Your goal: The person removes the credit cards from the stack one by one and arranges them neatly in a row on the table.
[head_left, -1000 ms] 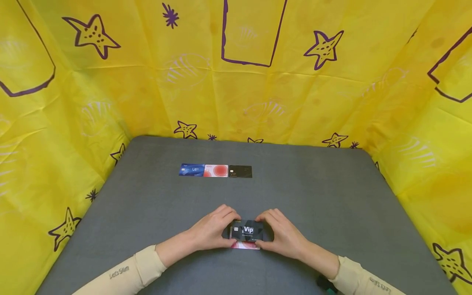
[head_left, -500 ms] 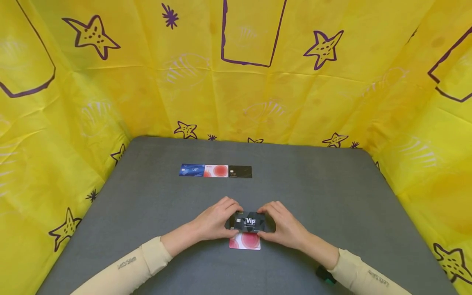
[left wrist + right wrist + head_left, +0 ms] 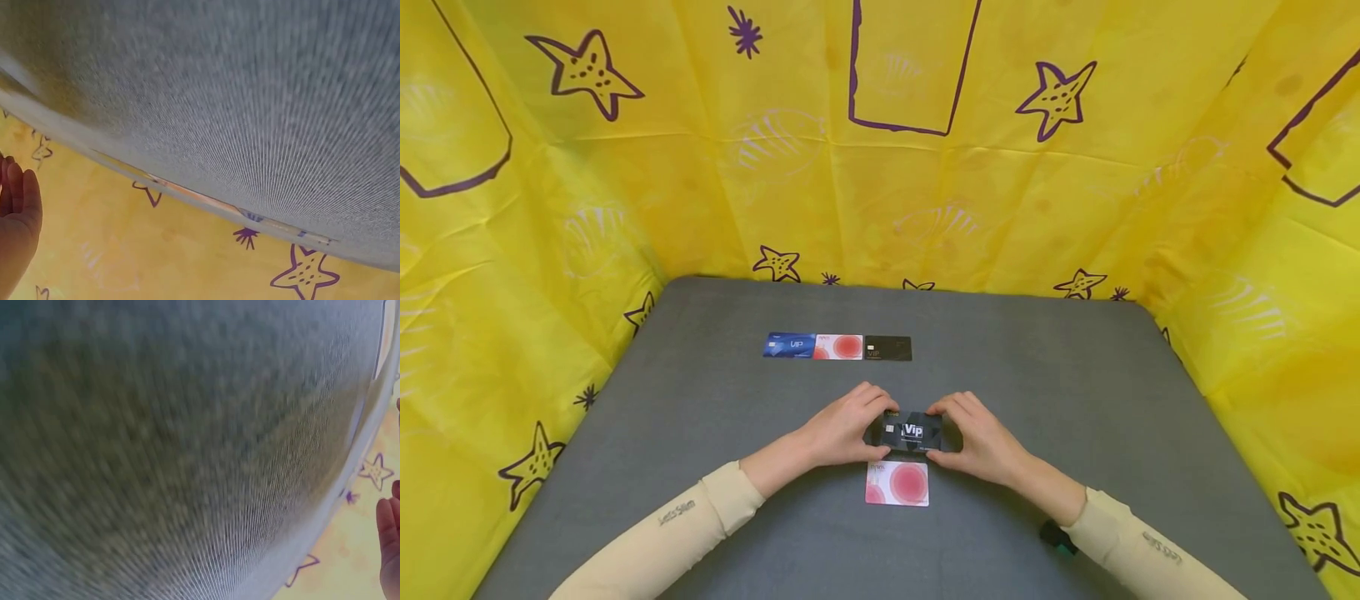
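In the head view both hands hold a small stack of cards with a black VIP card (image 3: 913, 432) on top, above the grey table (image 3: 1075, 400). My left hand (image 3: 847, 425) pinches its left end and my right hand (image 3: 977, 433) pinches its right end. Just behind the hands, toward me, a white card with red circles (image 3: 897, 484) lies flat on the table. Farther away lie three cards in a row: a blue VIP card (image 3: 790, 345), a red-circle card (image 3: 838, 347) and a black card (image 3: 888, 348). The wrist views show only blurred grey table surface and fingertips (image 3: 15, 212).
Yellow cloth with purple stars (image 3: 1060, 96) walls the table on the back and both sides. A small dark and green object (image 3: 1054, 536) sits by my right sleeve. Bare grey surface lies to the left and right of the cards.
Both hands moved away from me with the black-topped stack. The red-circle card that was under the stack now lies uncovered on the table.
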`<control>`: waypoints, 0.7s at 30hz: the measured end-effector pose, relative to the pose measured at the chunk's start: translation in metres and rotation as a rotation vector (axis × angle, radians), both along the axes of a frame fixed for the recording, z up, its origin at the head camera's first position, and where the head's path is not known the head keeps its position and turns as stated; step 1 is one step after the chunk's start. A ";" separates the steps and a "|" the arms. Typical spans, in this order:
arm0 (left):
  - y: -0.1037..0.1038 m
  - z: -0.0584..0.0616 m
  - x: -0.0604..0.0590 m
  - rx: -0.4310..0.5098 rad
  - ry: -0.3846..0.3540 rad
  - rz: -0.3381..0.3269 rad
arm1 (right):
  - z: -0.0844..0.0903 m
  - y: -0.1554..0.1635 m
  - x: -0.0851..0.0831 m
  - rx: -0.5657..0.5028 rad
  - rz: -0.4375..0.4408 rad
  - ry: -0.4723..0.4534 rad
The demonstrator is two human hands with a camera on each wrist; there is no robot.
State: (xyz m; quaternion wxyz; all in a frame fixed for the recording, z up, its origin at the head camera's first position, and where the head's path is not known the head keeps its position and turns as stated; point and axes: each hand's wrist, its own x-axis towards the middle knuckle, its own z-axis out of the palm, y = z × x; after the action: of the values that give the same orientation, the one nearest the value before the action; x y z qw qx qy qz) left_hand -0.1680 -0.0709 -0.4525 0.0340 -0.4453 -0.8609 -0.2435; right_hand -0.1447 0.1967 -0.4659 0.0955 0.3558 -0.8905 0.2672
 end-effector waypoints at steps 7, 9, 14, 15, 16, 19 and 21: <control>0.003 0.000 -0.013 -0.016 0.036 0.011 | 0.001 0.002 -0.012 0.029 -0.034 -0.013; 0.004 -0.001 -0.016 -0.013 0.036 0.006 | 0.001 0.003 -0.014 0.038 -0.041 -0.023; 0.007 -0.002 -0.022 -0.020 0.035 0.007 | -0.001 0.005 -0.019 0.049 -0.042 -0.023; 0.007 -0.003 -0.023 -0.024 0.033 0.009 | -0.001 0.006 -0.020 0.050 -0.039 -0.019; 0.008 -0.004 -0.024 -0.028 0.030 0.012 | -0.001 0.006 -0.021 0.052 -0.036 -0.014; 0.009 -0.006 -0.029 -0.034 0.020 0.013 | -0.002 0.008 -0.026 0.056 -0.021 -0.002; 0.010 -0.007 -0.032 -0.038 0.009 0.014 | -0.003 0.010 -0.030 0.059 -0.014 0.001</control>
State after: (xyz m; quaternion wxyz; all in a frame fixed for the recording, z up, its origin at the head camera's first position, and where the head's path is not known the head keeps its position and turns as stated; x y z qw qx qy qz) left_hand -0.1997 -0.0605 -0.4591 0.0309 -0.4409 -0.8683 -0.2251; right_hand -0.1745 0.2063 -0.4684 0.0875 0.3526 -0.9002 0.2400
